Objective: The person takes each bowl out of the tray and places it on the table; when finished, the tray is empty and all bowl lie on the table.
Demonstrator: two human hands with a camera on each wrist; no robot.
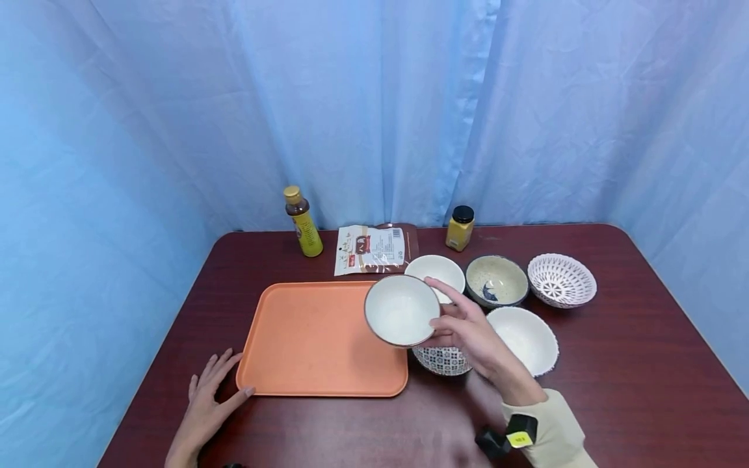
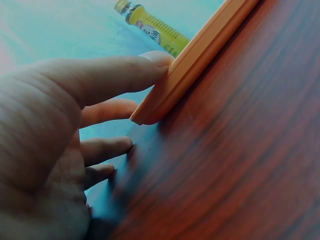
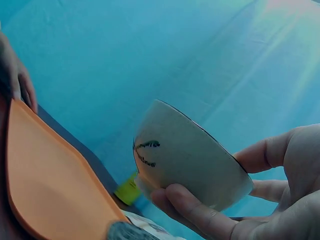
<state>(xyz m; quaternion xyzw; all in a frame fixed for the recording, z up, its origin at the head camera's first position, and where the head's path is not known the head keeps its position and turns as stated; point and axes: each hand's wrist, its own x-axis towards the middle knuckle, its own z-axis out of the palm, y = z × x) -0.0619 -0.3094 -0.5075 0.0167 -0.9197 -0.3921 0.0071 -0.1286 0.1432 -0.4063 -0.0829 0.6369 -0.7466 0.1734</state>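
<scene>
My right hand (image 1: 468, 335) grips a white bowl (image 1: 402, 311) with a thin dark rim, holding it raised above the right part of an orange tray (image 1: 316, 338). In the right wrist view the bowl (image 3: 187, 157) is tilted and shows a dark sprig-like mark on its outside; the fingers (image 3: 200, 212) hold it from the right. At the tray's front left corner lies my left hand (image 1: 205, 403), fingers spread. Its thumb (image 2: 120, 77) is straight and touches the tray edge (image 2: 185, 70), as the left wrist view shows.
Right of the tray stand a white bowl (image 1: 435, 266), a speckled bowl (image 1: 497, 279), a latticed white bowl (image 1: 562, 279), another white bowl (image 1: 526, 341) and a patterned bowl (image 1: 443, 363), partly covered. Behind are a yellow-labelled bottle (image 1: 307, 231), a packet (image 1: 374, 249) and a black-lidded jar (image 1: 459, 229).
</scene>
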